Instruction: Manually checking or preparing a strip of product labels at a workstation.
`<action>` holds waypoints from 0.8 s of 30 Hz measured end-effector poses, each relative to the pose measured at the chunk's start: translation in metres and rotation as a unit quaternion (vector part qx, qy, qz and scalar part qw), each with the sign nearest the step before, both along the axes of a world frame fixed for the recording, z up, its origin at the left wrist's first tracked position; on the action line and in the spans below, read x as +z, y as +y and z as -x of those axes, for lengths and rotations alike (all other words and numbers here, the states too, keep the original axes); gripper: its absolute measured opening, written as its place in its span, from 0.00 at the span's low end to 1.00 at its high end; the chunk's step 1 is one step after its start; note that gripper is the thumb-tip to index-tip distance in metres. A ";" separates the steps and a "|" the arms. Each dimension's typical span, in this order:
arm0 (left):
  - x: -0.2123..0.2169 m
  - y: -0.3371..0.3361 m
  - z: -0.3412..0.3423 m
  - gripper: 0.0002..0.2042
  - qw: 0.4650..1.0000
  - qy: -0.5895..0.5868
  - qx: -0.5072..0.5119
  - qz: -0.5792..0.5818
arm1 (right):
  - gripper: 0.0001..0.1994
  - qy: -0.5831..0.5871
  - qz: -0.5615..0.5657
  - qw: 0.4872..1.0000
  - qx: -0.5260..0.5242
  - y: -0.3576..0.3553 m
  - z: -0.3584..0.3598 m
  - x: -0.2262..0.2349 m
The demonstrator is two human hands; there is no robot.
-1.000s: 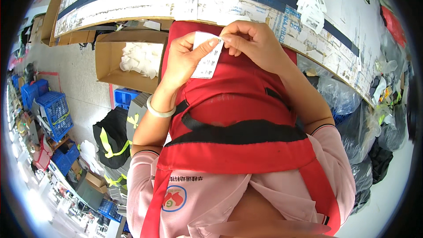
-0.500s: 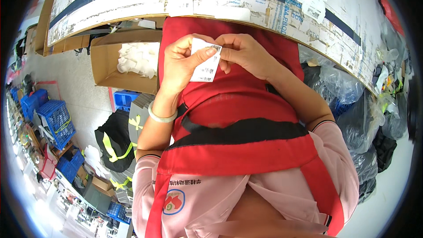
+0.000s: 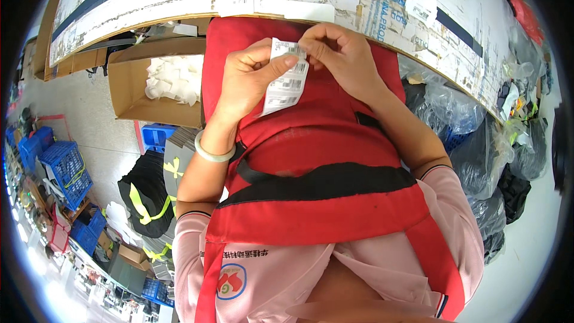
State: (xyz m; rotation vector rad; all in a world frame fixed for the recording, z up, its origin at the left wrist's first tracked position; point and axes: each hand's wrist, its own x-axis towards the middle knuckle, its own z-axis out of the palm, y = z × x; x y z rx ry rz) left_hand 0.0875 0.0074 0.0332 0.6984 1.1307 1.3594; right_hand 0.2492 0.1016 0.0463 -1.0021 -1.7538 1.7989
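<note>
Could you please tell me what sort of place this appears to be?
Probably a factory or packing workshop: an open brown cardboard box holding crumpled white pieces, a blue lattice-sided plastic crate and a black bundle tied with a yellow-green strip suggest it.

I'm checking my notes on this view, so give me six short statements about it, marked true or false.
1. The left hand holds a white printed sheet. True.
2. The right hand is well away from that sheet. False: the right hand is at its upper right corner.
3. The open cardboard box at left has white scraps in it. True.
4. The bracelet is on the right wrist. False: the bracelet is on the left wrist.
5. The apron is mostly green. False: the apron is mostly red.
6. A blue basket is off to the left. True.
</note>
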 end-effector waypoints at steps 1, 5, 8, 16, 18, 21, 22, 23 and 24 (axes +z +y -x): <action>-0.003 0.000 0.001 0.03 1.000 -0.002 -0.002 0.001 | 0.08 -0.015 -0.098 0.995 0.000 0.003 0.000 -0.002; -0.009 -0.002 0.009 0.04 1.000 0.005 -0.026 -0.004 | 0.07 -0.047 -0.222 0.968 -0.107 0.028 -0.003 -0.005; -0.008 -0.006 0.010 0.04 0.999 -0.033 0.022 0.034 | 0.07 -0.033 -0.267 0.955 -0.125 0.052 -0.006 -0.003; -0.021 -0.013 0.021 0.05 0.996 -0.059 0.024 0.060 | 0.16 -0.109 -0.258 0.959 -0.041 0.063 -0.021 -0.006; -0.038 -0.013 0.033 0.05 0.991 -0.056 0.038 0.113 | 0.16 -0.104 -0.250 0.962 -0.036 0.062 -0.017 -0.002; -0.013 -0.011 0.017 0.05 0.996 -0.053 0.017 0.067 | 0.16 -0.110 -0.293 0.949 -0.034 0.064 -0.016 -0.012; -0.013 -0.011 0.016 0.05 0.996 -0.053 0.016 0.067 | 0.16 -0.118 -0.344 0.931 -0.035 0.065 -0.016 -0.016; -0.013 -0.010 0.015 0.05 0.996 -0.057 0.016 0.067 | 0.16 -0.118 -0.344 0.931 -0.036 0.066 -0.016 -0.017; -0.013 -0.011 0.015 0.05 0.996 -0.061 0.018 0.068 | 0.16 -0.127 -0.358 0.924 -0.033 0.066 -0.015 -0.019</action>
